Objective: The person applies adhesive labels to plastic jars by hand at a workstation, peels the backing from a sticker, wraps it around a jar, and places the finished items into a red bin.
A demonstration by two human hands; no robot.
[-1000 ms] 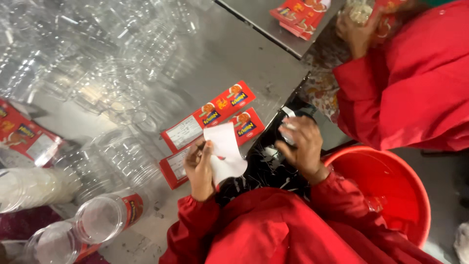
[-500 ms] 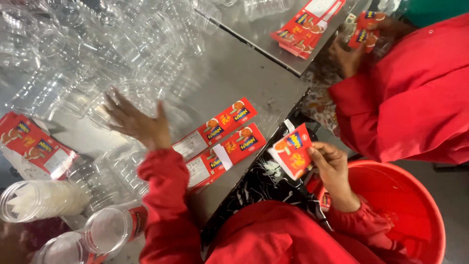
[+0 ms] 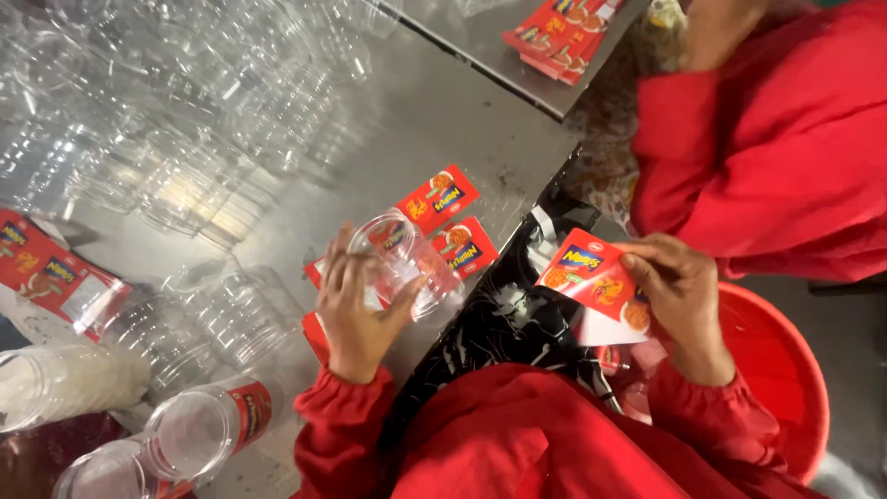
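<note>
Clear cup and red label in hand

The left hand [image 3: 356,310] grips an empty clear cup [image 3: 405,259] over the grey worktop [image 3: 434,120]; the right hand [image 3: 679,296] pinches a red label [image 3: 591,277] above a red bucket [image 3: 785,370]. Clear cups [image 3: 185,120] crowd far left.

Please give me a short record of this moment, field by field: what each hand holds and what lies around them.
Left hand: grips a clear plastic jar above the metal table.
Right hand: pinches a red label by its edge, off the table's side.
On the table: red labels under the jar, a heap of clear jars, two labelled jars at lower left.
Below right hand: red tub.
Nearby: another person's red sleeve, upper right.
</note>
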